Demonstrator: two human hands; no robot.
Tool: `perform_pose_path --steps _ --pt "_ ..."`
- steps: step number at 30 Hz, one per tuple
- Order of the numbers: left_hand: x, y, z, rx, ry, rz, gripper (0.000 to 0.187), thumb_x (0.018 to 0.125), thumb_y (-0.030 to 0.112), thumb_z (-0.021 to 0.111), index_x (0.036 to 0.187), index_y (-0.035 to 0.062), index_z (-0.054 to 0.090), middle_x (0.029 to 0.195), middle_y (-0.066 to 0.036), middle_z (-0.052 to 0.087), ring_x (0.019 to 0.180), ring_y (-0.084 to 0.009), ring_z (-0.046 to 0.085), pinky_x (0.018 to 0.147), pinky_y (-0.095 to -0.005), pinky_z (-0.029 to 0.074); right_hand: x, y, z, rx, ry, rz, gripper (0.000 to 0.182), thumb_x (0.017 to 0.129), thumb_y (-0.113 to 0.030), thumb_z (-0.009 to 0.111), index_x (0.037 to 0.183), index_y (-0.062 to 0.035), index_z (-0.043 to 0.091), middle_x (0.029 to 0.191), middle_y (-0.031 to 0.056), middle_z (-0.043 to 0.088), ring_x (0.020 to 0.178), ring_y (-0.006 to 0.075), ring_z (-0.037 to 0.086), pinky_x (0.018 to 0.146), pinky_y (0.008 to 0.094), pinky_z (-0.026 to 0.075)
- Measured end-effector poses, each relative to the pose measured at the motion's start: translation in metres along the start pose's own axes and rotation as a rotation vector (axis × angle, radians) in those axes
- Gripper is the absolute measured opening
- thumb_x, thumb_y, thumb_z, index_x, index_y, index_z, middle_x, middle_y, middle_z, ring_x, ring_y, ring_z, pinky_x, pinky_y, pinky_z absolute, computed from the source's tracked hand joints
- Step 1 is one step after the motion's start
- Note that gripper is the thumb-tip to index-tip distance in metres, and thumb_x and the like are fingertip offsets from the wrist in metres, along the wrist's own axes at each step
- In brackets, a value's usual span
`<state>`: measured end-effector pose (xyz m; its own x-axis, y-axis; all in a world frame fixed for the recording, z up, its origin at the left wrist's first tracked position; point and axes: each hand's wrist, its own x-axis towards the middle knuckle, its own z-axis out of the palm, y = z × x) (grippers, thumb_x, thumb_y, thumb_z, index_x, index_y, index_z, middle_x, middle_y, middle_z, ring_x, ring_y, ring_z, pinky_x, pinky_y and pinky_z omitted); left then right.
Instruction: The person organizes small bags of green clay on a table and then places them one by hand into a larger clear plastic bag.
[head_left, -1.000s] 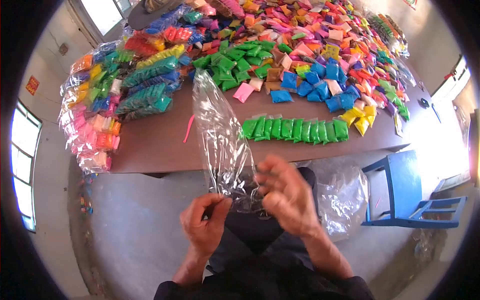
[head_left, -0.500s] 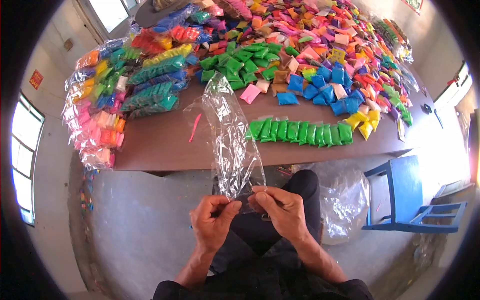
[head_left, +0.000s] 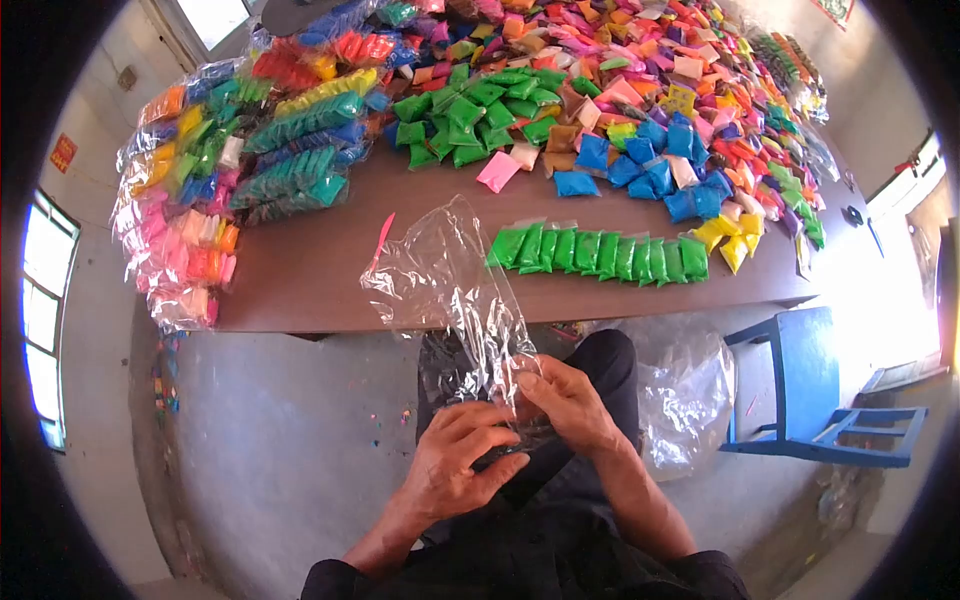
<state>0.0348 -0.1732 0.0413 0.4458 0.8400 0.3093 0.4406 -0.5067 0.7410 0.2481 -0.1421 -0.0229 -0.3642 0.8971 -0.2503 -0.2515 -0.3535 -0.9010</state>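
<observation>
A clear plastic bag [head_left: 465, 290] stretches from my hands up over the table's front edge, its far end spread and wrinkled. My right hand [head_left: 570, 405] pinches the near end of the bag between thumb and fingers. Against that same end rests my left hand [head_left: 465, 460], its fingers extended and the thumb apart from them. Just beyond the bag, a row of green packets [head_left: 600, 255] lies side by side on the brown table [head_left: 330, 290]. A thin pink strip [head_left: 383, 240] is beside the bag's upper left edge.
Loose green packets [head_left: 480, 115] are heaped behind the row, with blue packets [head_left: 650, 165] and a large multicoloured pile [head_left: 620, 60] further back. Filled bags [head_left: 295, 180] are stacked at left. A blue chair [head_left: 805, 385] and a crumpled plastic sheet [head_left: 685, 400] stand at right.
The bag's far end has dropped nearer and spread wider to the left. My left hand has moved right and lower, its pinch opened; my right hand still grips the bag.
</observation>
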Motion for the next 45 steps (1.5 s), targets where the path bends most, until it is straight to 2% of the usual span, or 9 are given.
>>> perform_pose_path --steps 4,10,13,18,22,32,35,39,45 --pt "-0.004 -0.007 -0.006 -0.061 -0.160 0.040 0.029 0.085 0.010 0.080 0.114 0.0093 0.077 0.132 -0.013 0.069 0.125 -0.0335 0.064 0.109 -0.0495 0.046 -0.001 0.006 0.001 0.278 -0.163 0.013 0.053 0.114 -0.032 0.053 0.156 -0.0010 0.045 0.139 0.0160 0.066 0.122 0.0204 0.066 0.097 0.0352 0.056" --pt "-0.004 -0.010 -0.011 0.471 -0.282 0.230 0.038 0.082 0.015 0.079 0.120 0.0106 0.077 0.145 -0.010 0.062 0.141 -0.0296 0.055 0.118 -0.0538 0.037 -0.004 -0.017 -0.016 0.224 -0.414 0.115 0.086 0.110 -0.048 0.056 0.168 0.0048 0.019 0.156 0.0184 0.053 0.138 0.0254 0.057 0.112 0.0421 0.049" --pt "0.001 -0.008 -0.011 0.583 -0.254 0.228 0.045 0.082 0.021 0.085 0.126 0.0169 0.075 0.152 -0.006 0.058 0.146 -0.0274 0.051 0.121 -0.0534 0.037 -0.004 -0.022 -0.011 0.004 -0.429 -0.007 0.095 0.108 -0.053 0.056 0.167 0.0080 0.016 0.158 0.0183 0.050 0.144 0.0258 0.052 0.115 0.0427 0.045" --pt "0.007 0.001 -0.005 0.464 -0.155 0.235 0.050 0.085 0.042 0.088 0.128 0.0198 0.074 0.146 -0.006 0.061 0.143 -0.0286 0.054 0.121 -0.0558 0.036 -0.001 -0.029 -0.018 0.244 -0.513 0.025 0.116 0.098 -0.077 0.055 0.169 0.0047 0.012 0.168 0.0219 0.037 0.153 0.0329 0.041 0.123 0.0472 0.036" --pt "0.008 -0.007 0.008 0.436 -0.149 0.236 0.057 0.082 0.047 0.090 0.128 0.0173 0.074 0.137 -0.007 0.064 0.129 -0.0315 0.062 0.115 -0.0551 0.043 0.017 -0.005 0.019 0.638 -0.464 -0.013 0.103 0.101 -0.078 0.044 0.172 -0.0082 0.017 0.171 0.0244 0.030 0.148 0.0385 0.047 0.124 0.0521 0.037" --pt "0.017 -0.001 0.015 0.519 -0.021 0.094 0.057 0.087 0.040 0.081 0.133 0.0099 0.068 0.133 -0.016 0.059 0.118 -0.0399 0.060 0.094 -0.0558 0.049 0.015 0.030 0.043 1.473 -0.447 0.061 0.110 0.098 -0.084 0.039 0.169 -0.0027 0.020 0.170 0.0275 0.031 0.156 0.0429 0.035 0.130 0.0573 0.025" --pt "0.005 -0.008 0.024 0.538 -0.132 -0.080 0.055 0.084 0.033 0.086 0.133 0.0135 0.071 0.139 -0.010 0.057 0.125 -0.0372 0.057 0.095 -0.0534 0.052 0.015 0.028 0.046 1.341 -0.372 0.092 0.111 0.097 -0.085 0.038 0.169 -0.0028 0.021 0.171 0.0279 0.030 0.156 0.0463 0.033 0.129 0.0589 0.024" --pt "-0.003 -0.021 0.039 0.360 -0.108 0.136 0.049 0.083 0.018 0.085 0.129 0.0128 0.073 0.135 -0.007 0.061 0.121 -0.0335 0.059 0.096 -0.0522 0.050 0.012 0.029 0.047 1.360 -0.467 0.073 0.109 0.098 -0.086 0.034 0.169 -0.0049 0.024 0.171 0.0265 0.029 0.157 0.0439 0.032 0.130 0.0577 0.023" --pt "0.012 -0.014 0.039 0.364 -0.181 0.228 0.048 0.088 0.023 0.076 0.135 0.0124 0.069 0.140 -0.010 0.060 0.126 -0.0343 0.058 0.102 -0.0534 0.047 0.004 0.024 0.051 1.340 -0.340 0.139 0.108 0.095 -0.088 0.038 0.168 -0.0091 0.031 0.172 0.0271 0.027 0.158 0.0523 0.023 0.124 0.0753 0.019"
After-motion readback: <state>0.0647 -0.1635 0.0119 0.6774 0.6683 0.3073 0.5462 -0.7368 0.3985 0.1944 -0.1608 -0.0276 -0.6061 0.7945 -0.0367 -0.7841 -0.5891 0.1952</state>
